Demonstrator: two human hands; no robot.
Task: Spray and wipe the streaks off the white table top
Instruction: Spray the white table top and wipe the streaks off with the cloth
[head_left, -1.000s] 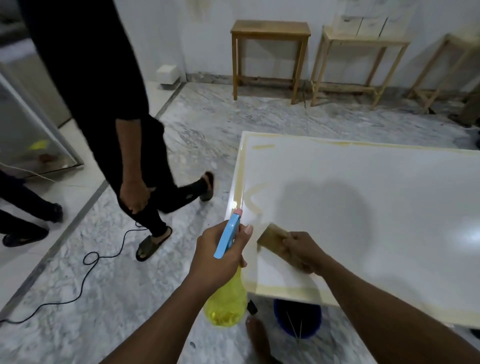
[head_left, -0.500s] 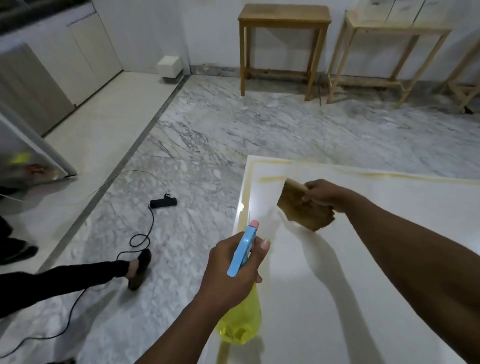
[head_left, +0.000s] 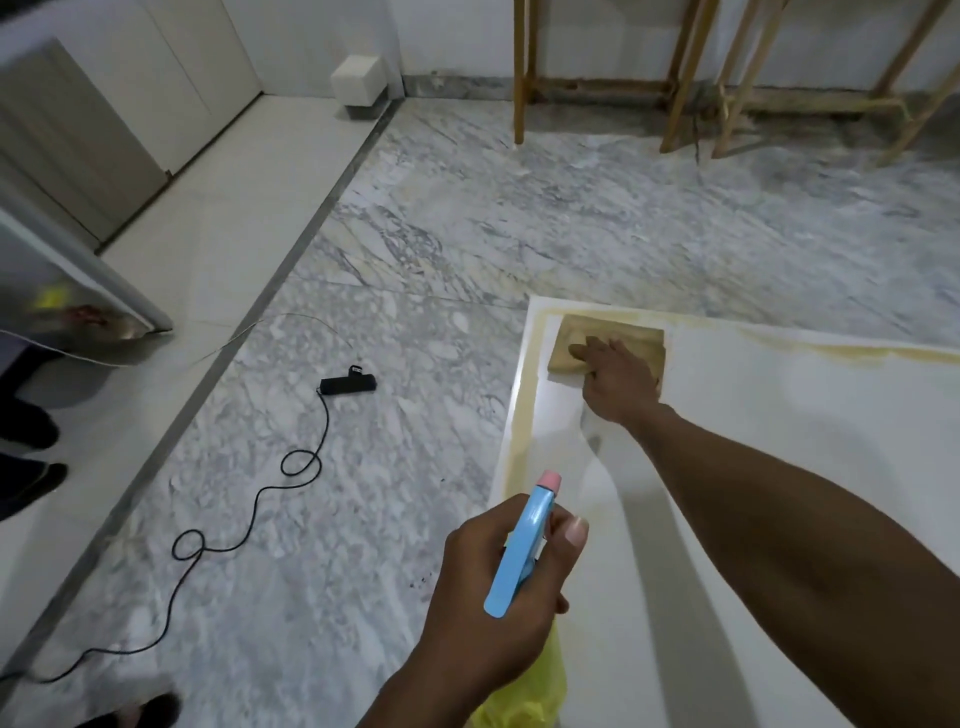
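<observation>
The white table top (head_left: 779, 467) fills the lower right, with yellowish streaks (head_left: 831, 353) along its far edge and left edge. A tan cloth (head_left: 587, 332) lies flat in the table's far left corner. My right hand (head_left: 615, 382) presses on it with straight fingers. My left hand (head_left: 498, 597) grips a spray bottle (head_left: 519, 556) with a blue trigger head, pink nozzle and yellow body, held over the table's left edge near me.
Marble floor lies left of the table. A black cable with a black plug block (head_left: 347, 385) trails across it. Wooden table legs (head_left: 680, 78) stand by the far wall. Another person's dark shoes (head_left: 31, 431) show at the left edge. A white box (head_left: 358, 80) sits by the wall.
My right hand carried the cloth from the near left edge to the far left corner and laid it flat. The other person walked off to the left. My view moved forward.
</observation>
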